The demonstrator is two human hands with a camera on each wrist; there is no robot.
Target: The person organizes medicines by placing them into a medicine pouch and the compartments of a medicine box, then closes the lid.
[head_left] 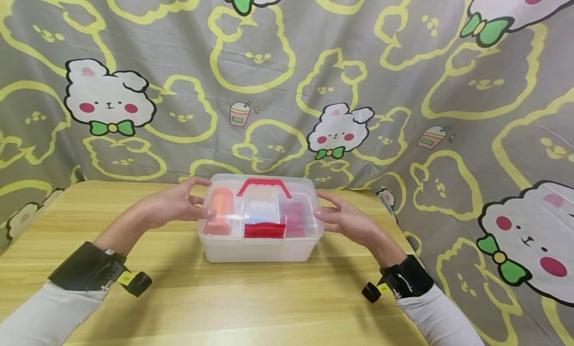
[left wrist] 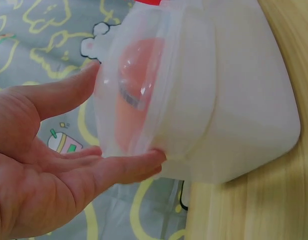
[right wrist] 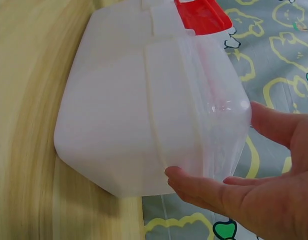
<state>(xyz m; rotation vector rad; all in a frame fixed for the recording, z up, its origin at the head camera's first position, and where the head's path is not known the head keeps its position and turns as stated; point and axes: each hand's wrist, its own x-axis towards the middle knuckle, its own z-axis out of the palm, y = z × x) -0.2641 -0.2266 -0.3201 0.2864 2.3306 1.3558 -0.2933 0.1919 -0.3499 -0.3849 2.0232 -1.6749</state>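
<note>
A translucent plastic storage box (head_left: 260,250) stands on the table, with a red carrying handle (head_left: 264,180) folded on its clear lid and a red latch (head_left: 264,230) at its front. Through the lid show an orange rounded item (head_left: 220,206), something white and pale blue in the middle, and a pinkish-red item (head_left: 294,217). My left hand (head_left: 177,204) touches the box's left end, its thumb and extended fingers spread over the lid and side. At the opposite end, my right hand (head_left: 343,216) rests its thumb and nearly straight fingers against the lid and side.
The wooden table (head_left: 251,301) extends around the box. Behind it and at the right hangs a grey curtain (head_left: 278,102) with yellow outlines and white cartoon animals. Black wrist bands with small cameras sit on both forearms.
</note>
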